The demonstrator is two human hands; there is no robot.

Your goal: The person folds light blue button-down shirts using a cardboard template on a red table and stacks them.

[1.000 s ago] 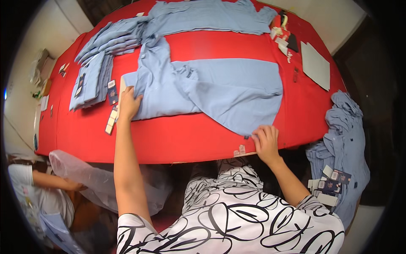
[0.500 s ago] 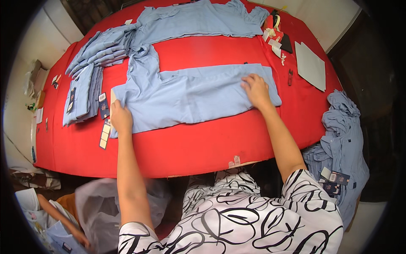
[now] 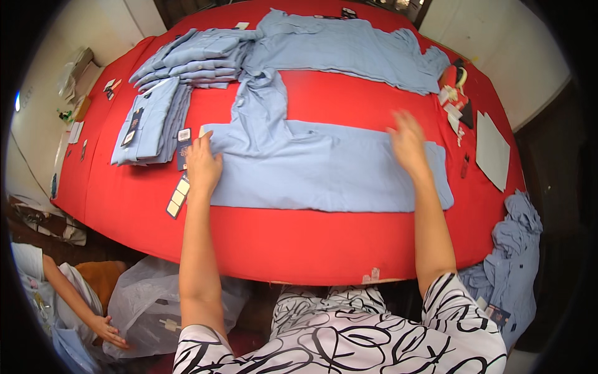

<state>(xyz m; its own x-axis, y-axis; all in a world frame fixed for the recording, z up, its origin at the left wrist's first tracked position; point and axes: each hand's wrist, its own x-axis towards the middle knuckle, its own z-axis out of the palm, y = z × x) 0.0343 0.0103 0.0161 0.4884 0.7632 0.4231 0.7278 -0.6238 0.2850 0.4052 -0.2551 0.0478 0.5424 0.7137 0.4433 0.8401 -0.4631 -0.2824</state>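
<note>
A light blue shirt [image 3: 324, 165] lies partly folded across the red table, one sleeve [image 3: 258, 103] stretching away from me near its left end. At that left end my left hand [image 3: 204, 165] has its fingers closed over the shirt's edge, where a pale strip shows beside the fingertips. My right hand [image 3: 408, 143] is over the far edge toward the right end, blurred by motion, its fingers apart and holding nothing. Dark hang tags [image 3: 184, 146] and a tag with pale squares [image 3: 179, 196] lie beside my left hand.
Folded blue shirts are stacked [image 3: 193, 59] at the far left, with more [image 3: 152, 124] nearer. Another shirt [image 3: 349, 50] lies spread at the back. White sheets [image 3: 492, 149] and small red snips [image 3: 465, 166] lie right. Shirts [image 3: 514, 262] hang off the right side. Another person's arm [image 3: 81, 305] shows lower left.
My right hand has come up off the shirt and moved toward its far edge. My left hand remains at the left end. The whole view has shifted, and the other person's hand has moved.
</note>
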